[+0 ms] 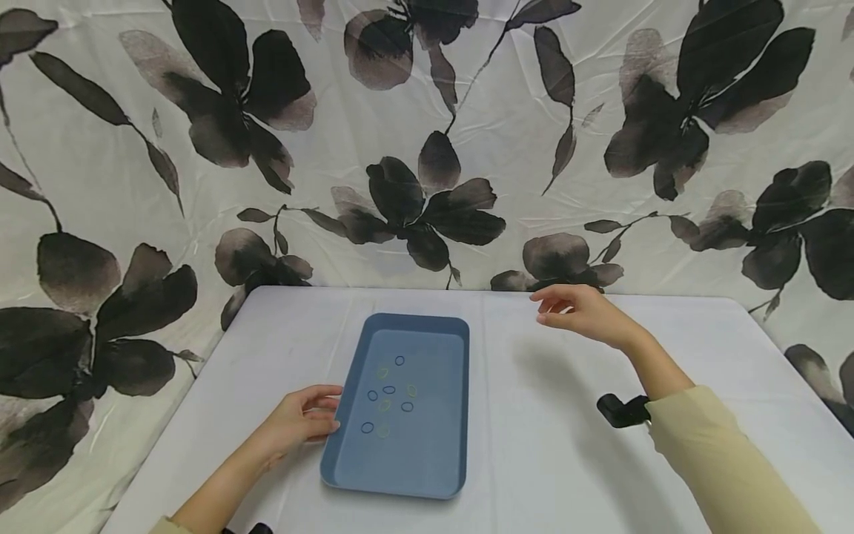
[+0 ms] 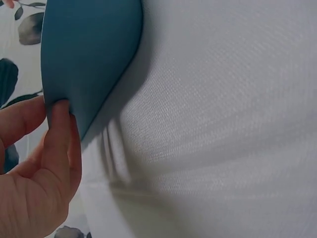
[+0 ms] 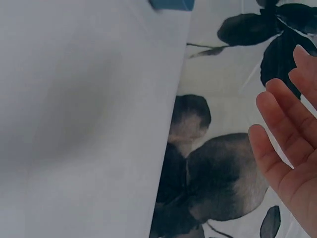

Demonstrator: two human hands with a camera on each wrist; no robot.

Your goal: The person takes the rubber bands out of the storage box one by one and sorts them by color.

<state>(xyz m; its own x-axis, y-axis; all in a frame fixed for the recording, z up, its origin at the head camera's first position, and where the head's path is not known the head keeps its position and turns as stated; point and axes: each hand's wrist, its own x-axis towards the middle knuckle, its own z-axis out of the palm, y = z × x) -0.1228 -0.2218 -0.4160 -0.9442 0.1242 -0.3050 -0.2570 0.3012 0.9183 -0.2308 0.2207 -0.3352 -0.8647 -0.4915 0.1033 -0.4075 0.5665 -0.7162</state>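
Nine rings [image 1: 389,386] lie in the tray [image 1: 427,461], which the left hand [image 1: 293,421] pinches at its side; a tug there could tilt it and slide them together. The right hand [image 1: 582,315] hangs over the table [image 1: 534,475], fingers [image 3: 277,121] apart, holding nothing.

no text, label, brand, number or sign can be read on the blue tray [image 1: 434,452], the white table [image 1: 527,452] or the floral cloth [image 1: 373,126] behind its far edge.

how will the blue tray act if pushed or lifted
The blue tray looks stiff, its sides evenly upturned. Its thin edge suggests it's fairly light. Low and broad, it should slide on the white cloth rather than tip.
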